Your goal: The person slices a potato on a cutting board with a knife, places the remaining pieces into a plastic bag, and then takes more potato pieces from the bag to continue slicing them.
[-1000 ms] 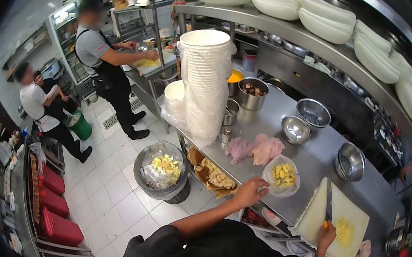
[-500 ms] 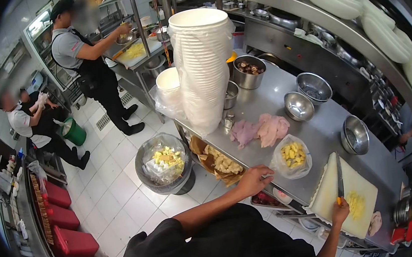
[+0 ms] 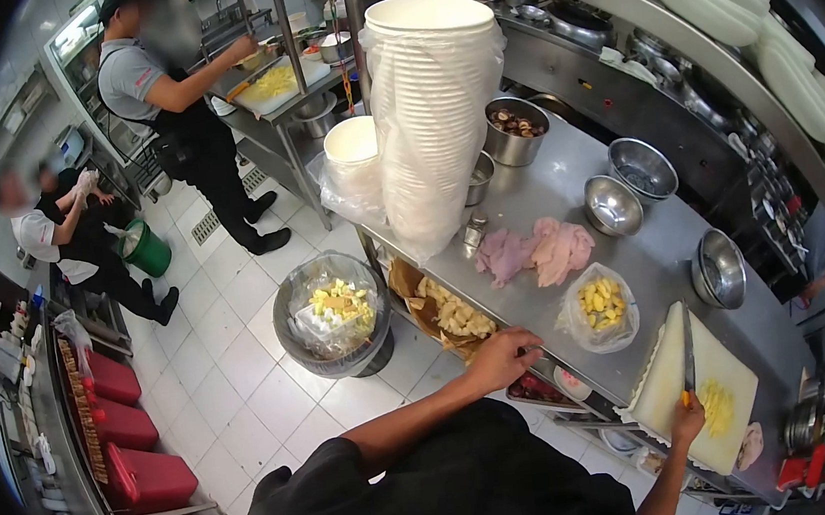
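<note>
My right hand [image 3: 687,422] is closed around the yellow-orange handle of a knife [image 3: 687,354]. Its long blade lies along the left part of a white cutting board [image 3: 672,386], pointing away from me. Beside the blade, to the right, is a pile of finely cut yellow pieces [image 3: 718,406]. My left hand [image 3: 504,358] is at the table's near edge, fingers loosely bent and apart, with nothing visible in them. Just beyond it sits a clear plastic bag [image 3: 582,335] holding peeled yellow pieces [image 3: 602,304].
Pink and purple cloths [image 3: 561,250] lie on the steel table [image 3: 588,154]. Around them stand metal bowls [image 3: 614,206], a pot of dark brown pieces [image 3: 518,136] and tall stacked white tubs [image 3: 439,124]. A lined bin [image 3: 338,361] stands left. Co-workers [image 3: 178,131] stand farther back.
The view has shifted, so the table items sit slightly lower and to the right. My left hand's fingers have curled a little more. The knife remains in my right hand on the board.
</note>
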`<act>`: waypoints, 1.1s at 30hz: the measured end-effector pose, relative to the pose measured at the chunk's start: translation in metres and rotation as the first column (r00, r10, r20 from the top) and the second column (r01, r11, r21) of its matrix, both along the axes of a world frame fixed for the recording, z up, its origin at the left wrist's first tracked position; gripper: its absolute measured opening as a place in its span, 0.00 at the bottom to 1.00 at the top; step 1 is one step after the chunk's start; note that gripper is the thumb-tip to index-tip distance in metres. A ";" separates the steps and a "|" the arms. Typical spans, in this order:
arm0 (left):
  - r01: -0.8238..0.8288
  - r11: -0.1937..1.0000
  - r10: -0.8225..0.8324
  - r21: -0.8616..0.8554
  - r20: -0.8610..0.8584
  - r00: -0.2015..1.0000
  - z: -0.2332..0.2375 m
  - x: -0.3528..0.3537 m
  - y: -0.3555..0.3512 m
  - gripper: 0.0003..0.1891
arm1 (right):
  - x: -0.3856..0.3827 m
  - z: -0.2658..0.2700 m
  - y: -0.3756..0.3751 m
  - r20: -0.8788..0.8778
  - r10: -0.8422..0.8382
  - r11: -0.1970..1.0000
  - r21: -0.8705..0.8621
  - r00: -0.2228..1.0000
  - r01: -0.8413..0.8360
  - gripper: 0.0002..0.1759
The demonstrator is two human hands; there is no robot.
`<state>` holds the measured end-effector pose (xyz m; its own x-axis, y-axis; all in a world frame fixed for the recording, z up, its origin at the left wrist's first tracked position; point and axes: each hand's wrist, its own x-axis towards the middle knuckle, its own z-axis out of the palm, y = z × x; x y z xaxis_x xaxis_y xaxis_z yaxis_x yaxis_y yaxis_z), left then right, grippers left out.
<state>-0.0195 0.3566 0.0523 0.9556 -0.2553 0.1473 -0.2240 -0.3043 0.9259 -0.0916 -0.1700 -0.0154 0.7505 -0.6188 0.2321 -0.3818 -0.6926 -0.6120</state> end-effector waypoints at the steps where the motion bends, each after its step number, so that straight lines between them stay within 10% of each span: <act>1: 0.004 1.000 -0.004 -0.007 0.013 1.000 -0.001 0.000 0.000 0.12 | 0.000 0.003 0.003 -0.015 -0.007 1.000 -0.010 1.000 0.007 0.26; 18: 0.064 0.998 -0.065 -0.023 -0.064 0.996 0.008 0.002 0.006 0.11 | -0.007 0.055 0.061 0.024 -0.028 0.927 -0.372 0.999 0.035 0.27; 33: 0.121 0.992 -0.121 -0.023 0.000 0.993 0.007 0.008 -0.005 0.11 | -0.022 0.071 0.099 0.053 -0.029 0.973 -0.226 0.998 0.040 0.24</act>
